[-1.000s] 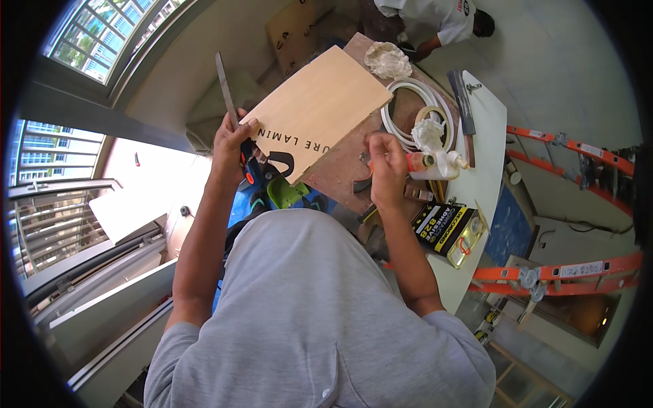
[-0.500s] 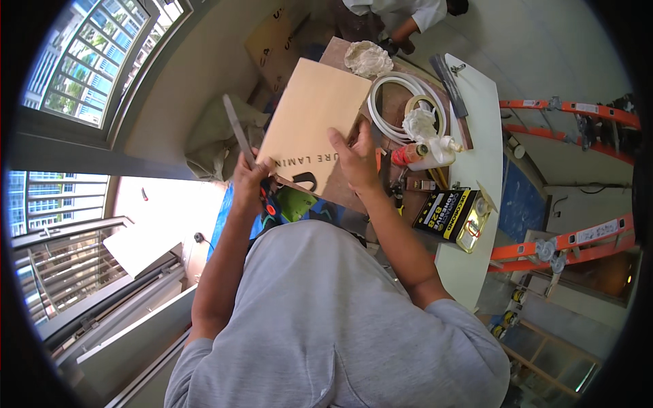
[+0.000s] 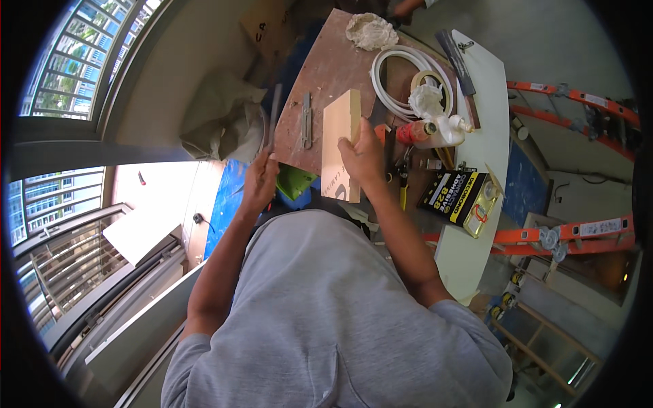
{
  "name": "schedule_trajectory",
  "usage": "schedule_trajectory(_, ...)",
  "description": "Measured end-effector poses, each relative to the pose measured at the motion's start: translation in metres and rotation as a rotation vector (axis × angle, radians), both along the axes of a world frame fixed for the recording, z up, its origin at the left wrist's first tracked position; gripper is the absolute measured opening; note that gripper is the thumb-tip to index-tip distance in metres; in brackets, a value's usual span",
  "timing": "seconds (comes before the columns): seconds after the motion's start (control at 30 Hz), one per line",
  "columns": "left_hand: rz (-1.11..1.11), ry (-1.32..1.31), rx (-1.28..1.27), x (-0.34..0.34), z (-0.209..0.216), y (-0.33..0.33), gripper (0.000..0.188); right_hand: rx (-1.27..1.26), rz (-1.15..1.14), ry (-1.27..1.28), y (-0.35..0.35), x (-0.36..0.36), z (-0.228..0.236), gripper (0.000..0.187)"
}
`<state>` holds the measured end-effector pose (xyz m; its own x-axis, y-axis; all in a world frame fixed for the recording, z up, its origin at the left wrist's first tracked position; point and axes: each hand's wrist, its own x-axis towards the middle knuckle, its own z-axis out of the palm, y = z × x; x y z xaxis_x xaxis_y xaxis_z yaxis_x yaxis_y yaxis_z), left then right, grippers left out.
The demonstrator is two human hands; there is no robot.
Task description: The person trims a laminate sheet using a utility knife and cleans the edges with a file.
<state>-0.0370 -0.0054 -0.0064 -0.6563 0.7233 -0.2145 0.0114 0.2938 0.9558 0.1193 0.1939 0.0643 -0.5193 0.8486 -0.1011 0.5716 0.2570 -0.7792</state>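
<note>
My right hand (image 3: pixel 362 156) grips a pale wooden board (image 3: pixel 338 129) by its right side, thumb on the face and fingers behind. The board is tilted, so its face and one long edge show; dark print marks its lower end. In my left hand (image 3: pixel 260 178), fingers closed, is a long flat grey metal file (image 3: pixel 275 112), pointing away from me, slightly blurred. Board and file are apart. Between them, a grey utility knife (image 3: pixel 307 122) lies on the reddish-brown worktop (image 3: pixel 333 58).
Right of the board are a coil of white edging (image 3: pixel 376 78), a red-capped bottle (image 3: pixel 413 132) and a black-and-yellow adhesive can (image 3: pixel 454 197). Crumpled white material (image 3: pixel 371 31) sits at the far end. An orange ladder (image 3: pixel 578 231) stands right; a grey-green cloth bag (image 3: pixel 224 112) is left.
The board has turned more edge-on and its lower end has come away from my left hand. My left hand has drawn back with the file. The worktop and utility knife now show.
</note>
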Motion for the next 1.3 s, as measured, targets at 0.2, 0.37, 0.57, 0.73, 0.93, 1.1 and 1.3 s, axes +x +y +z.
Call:
schedule_trajectory(0.2, -0.239, -0.103, -0.111, 0.029, 0.016, 0.023, 0.042, 0.074, 0.02, -0.258, -0.018, 0.009, -0.043, 0.061)
schedule_trajectory(0.37, -0.272, -0.188, -0.167, 0.027, 0.027, 0.03, 0.033, -0.109, 0.011, -0.357, -0.028, 0.002, -0.041, 0.071)
schedule_trajectory(0.57, -0.239, -0.309, -0.187, 0.024, 0.055, 0.041, 0.019, 0.024, 0.034, -0.145, -0.038, -0.003, -0.065, 0.089)
schedule_trajectory(0.73, -0.292, -0.306, -0.219, 0.02, 0.075, 0.062, 0.017, 0.256, 0.097, 0.142, -0.001, -0.015, -0.095, 0.079)
schedule_trajectory(0.93, -0.277, -0.227, -0.336, 0.022, 0.091, 0.083, 0.015, -0.301, 0.069, 0.465, 0.031, -0.03, -0.106, 0.03)
schedule_trajectory(1.1, -0.276, -0.008, -0.351, 0.031, 0.091, 0.084, 0.034, -0.187, -0.08, 0.553, 0.016, -0.031, -0.105, 0.019)
schedule_trajectory(1.3, -0.338, 0.109, -0.315, 0.055, 0.096, 0.089, 0.047, -0.429, -0.239, 0.645, 0.024, -0.016, -0.105, 0.014)
